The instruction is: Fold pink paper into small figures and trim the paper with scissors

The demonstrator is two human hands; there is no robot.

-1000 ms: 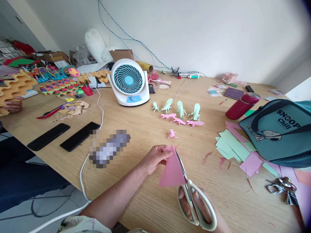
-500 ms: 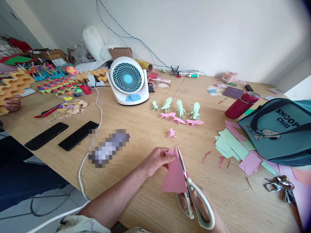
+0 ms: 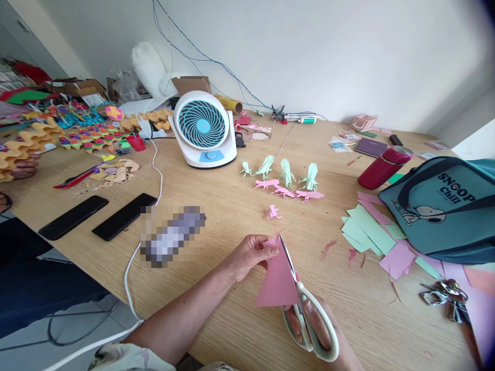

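Note:
My left hand (image 3: 253, 257) pinches the narrow upper end of a pink sheet of paper (image 3: 277, 286), which widens toward me. White-handled scissors (image 3: 322, 330) are in my right hand (image 3: 315, 319), fingers through the loops. Their blades lie along the paper's right edge, nearly closed, tips close to my left fingertips. Just beyond my hands stands a small pink folded-paper figure (image 3: 274, 212). Behind it are several pink paper figures (image 3: 284, 191) and a row of pale green paper figures (image 3: 286, 172).
Green paper sheets (image 3: 363, 229), pink sheets, keys (image 3: 448, 296), a teal bag (image 3: 436, 206) and a red flask (image 3: 385, 167) lie to the right. A fan (image 3: 203, 129) and two black phones (image 3: 124, 216) are left. Another person's hand (image 3: 25, 169) holds an egg-carton piece (image 3: 29, 141).
The scissors' blades and handles have come closer together along the paper's edge. My left hand stays put. At far left, the other person's egg-carton piece has tilted lower.

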